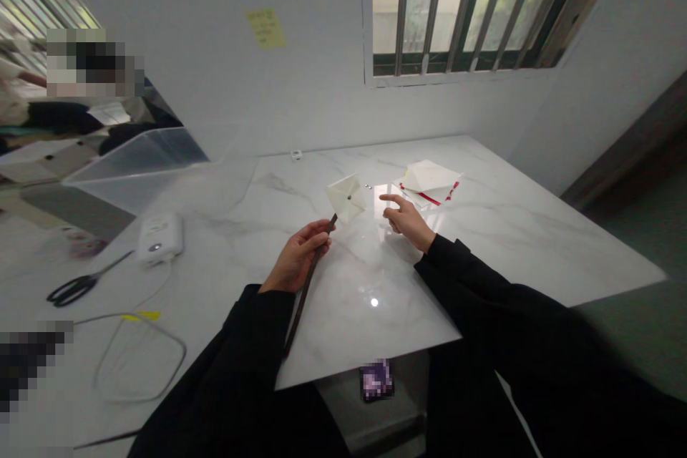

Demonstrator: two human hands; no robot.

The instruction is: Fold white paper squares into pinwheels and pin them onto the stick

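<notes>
A cream paper pinwheel [345,198] with a small dark centre sits at the top of a thin dark brown stick [304,298]. My left hand [301,252] is closed around the stick just below the paper, holding the pinwheel tilted above the white marbled table [418,279]. To the right of the pinwheel, apart from it, hovers my right hand [405,218]. Its index finger points out toward the paper and the other fingers are loosely bent, with nothing held. Beyond my fingertips lie a few tiny metallic pieces [368,187], too small to name.
Paper sheets with red edging [429,182] lie at the back right. On the left are black-handled scissors [75,290], a white power strip [159,237] and a looped cable [185,351]. A clear divider [144,157] stands at the back left, with a person beyond it.
</notes>
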